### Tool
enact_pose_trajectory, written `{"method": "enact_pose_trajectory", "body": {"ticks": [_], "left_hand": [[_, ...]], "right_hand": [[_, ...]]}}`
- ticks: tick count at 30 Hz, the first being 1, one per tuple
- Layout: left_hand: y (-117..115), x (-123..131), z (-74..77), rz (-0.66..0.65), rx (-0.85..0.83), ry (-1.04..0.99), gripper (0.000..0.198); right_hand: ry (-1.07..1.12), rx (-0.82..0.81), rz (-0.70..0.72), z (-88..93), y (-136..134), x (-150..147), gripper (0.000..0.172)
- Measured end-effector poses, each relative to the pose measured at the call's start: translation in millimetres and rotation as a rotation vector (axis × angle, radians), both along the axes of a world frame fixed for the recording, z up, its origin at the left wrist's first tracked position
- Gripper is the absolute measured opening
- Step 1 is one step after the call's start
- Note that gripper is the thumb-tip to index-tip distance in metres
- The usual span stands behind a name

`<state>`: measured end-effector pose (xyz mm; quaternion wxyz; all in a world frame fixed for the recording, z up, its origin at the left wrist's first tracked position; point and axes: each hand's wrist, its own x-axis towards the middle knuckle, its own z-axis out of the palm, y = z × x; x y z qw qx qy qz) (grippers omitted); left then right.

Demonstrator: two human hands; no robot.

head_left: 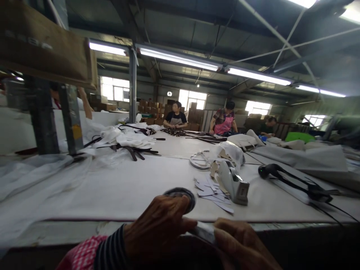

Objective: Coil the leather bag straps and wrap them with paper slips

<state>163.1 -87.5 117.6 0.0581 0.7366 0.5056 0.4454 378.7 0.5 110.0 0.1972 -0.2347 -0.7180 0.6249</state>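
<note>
Near the table's front edge, my left hand [159,219] is closed around a dark, round, coil-like object [184,193], blurred so that its kind is unclear. A pale, narrow strip [206,231] runs from the left fingertips to my right hand [243,240], which pinches it between thumb and fingers. The lower part of the strip is hidden by the right hand and shadow. Just beyond the hands, to the right, lie several white paper pieces [210,193] beside a grey-white tape dispenser [232,183].
White rings [200,160] and a clear plastic bag [234,152] lie behind the dispenser. A black headband-shaped device [295,182] rests on the right. Dark straps and white cloth [126,135] are heaped at left, near a metal post [70,120]. Co-workers [176,118] stand across the table.
</note>
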Motion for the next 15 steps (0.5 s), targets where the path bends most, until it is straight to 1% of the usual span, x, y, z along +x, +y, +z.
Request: {"method": "enact_pose_trajectory", "body": {"ticks": [2,3,5,7,9,10,11,13,14,15], "left_hand": [[-12.1,-5.3,-4.2,0.001,-0.128,0.034,0.019],[-18.2,-5.5,-3.7,0.007,-0.208,-0.006,0.021],[-29.4,-1.7,1.2,0.002,-0.400,-0.231,0.020],[-37.4,5.8,9.5,-0.020,-0.573,-0.485,0.022],[-40.7,13.8,19.6,-0.077,-0.679,-0.660,0.029],[-40.5,17.4,25.0,-0.123,-0.699,-0.728,0.034],[-39.3,20.6,30.3,-0.182,-0.699,-0.803,0.038],[-35.2,25.4,40.1,-0.328,-0.679,-1.023,0.041],[-32.9,27.2,44.0,-0.398,-0.668,-1.133,0.041],[-30.6,28.5,47.1,-0.448,-0.662,-1.225,0.041]], "right_hand": [[-0.034,0.070,-0.065,11.3,15.1,2.2,0.045],[-0.052,0.154,-0.104,15.3,22.7,0.6,0.043],[-0.048,0.410,-0.182,20.0,36.1,-7.3,0.039],[0.032,0.654,-0.252,19.2,44.5,-18.6,0.035],[0.159,0.796,-0.344,11.3,45.7,-29.9,0.033],[0.233,0.852,-0.385,4.8,43.6,-34.5,0.034],[0.299,0.916,-0.413,-2.9,40.3,-38.4,0.035],[0.382,1.022,-0.436,-18.2,31.8,-43.8,0.034],[0.399,1.025,-0.433,-24.2,27.9,-45.6,0.032],[0.402,0.976,-0.428,-28.1,24.9,-47.1,0.030]]}}
